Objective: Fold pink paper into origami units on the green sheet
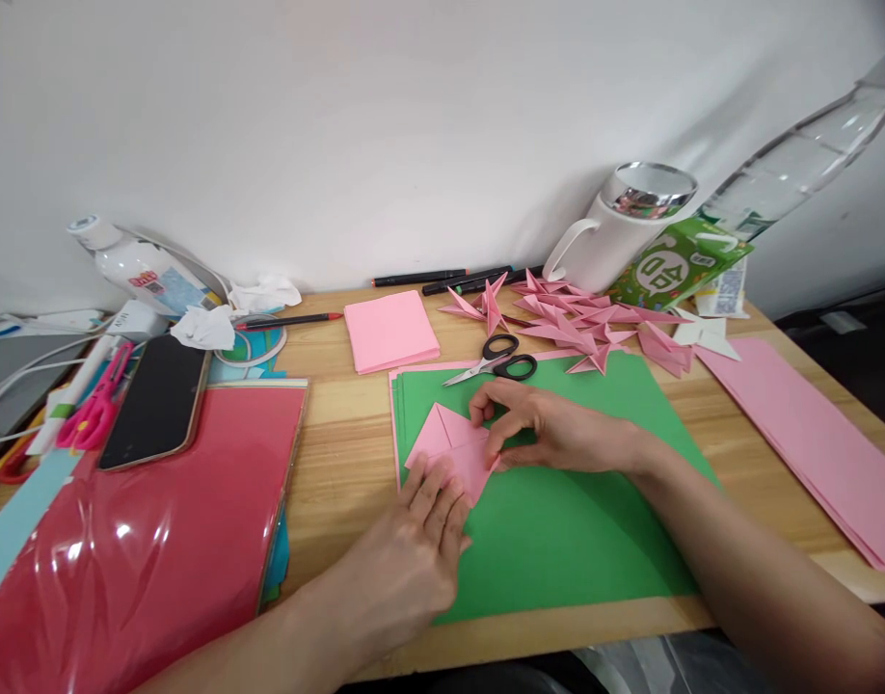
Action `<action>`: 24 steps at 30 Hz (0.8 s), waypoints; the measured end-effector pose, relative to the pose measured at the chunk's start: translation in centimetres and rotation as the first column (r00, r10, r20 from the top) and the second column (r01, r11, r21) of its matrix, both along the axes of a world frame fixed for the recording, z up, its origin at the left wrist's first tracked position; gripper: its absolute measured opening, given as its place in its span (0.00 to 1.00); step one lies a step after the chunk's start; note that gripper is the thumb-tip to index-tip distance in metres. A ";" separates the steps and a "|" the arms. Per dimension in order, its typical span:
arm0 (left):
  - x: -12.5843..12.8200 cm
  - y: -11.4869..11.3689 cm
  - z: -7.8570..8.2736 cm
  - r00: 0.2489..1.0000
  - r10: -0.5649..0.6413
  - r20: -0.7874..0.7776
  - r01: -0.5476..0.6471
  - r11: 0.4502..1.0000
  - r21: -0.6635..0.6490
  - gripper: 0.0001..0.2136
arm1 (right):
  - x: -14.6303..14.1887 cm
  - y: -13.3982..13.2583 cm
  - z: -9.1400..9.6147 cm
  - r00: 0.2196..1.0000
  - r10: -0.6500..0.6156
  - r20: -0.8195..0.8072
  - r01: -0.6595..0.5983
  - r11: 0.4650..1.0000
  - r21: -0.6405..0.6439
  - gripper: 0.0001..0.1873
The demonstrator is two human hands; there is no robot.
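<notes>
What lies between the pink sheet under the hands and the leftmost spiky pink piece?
In the head view, the black-handled scissors lie between the pink sheet and the leftmost spiky pink piece, across the far edge of the green paper.

1 head-worn view, looking forward and down, close above desk [334, 463], wall [385, 135] beyond.

Watching remotely, I get two plain bare hands, left hand [420, 540] and right hand [550, 424], both with slim fingers and smooth backs. Wrists look bare too, pretty narrow tbh. The left forearm [298, 631] and right forearm [746, 554] are uncovered as far as my view goes, widening away from the wrist. There's a black patch [515, 678] down low, maybe clothing, can't tell from here.
</notes>
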State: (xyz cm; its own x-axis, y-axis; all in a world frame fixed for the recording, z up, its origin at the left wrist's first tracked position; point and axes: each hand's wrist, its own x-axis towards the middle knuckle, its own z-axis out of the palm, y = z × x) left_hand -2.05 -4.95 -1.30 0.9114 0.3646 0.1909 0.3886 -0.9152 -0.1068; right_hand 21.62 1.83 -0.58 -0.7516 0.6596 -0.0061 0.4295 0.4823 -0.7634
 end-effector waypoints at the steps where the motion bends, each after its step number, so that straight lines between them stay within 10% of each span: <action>1: 0.1 -0.1 0.0 1.000 0.004 -0.006 -0.004 1.000 0.026 0.14 | -0.1 0.0 -0.1 1.000 0.000 0.001 0.000 1.000 0.009 0.04; 24: 0.1 0.1 -0.2 0.996 -0.014 0.089 0.010 0.999 0.041 0.08 | -3.3 -1.9 -0.2 0.918 -0.340 0.206 0.306 0.935 0.180 0.05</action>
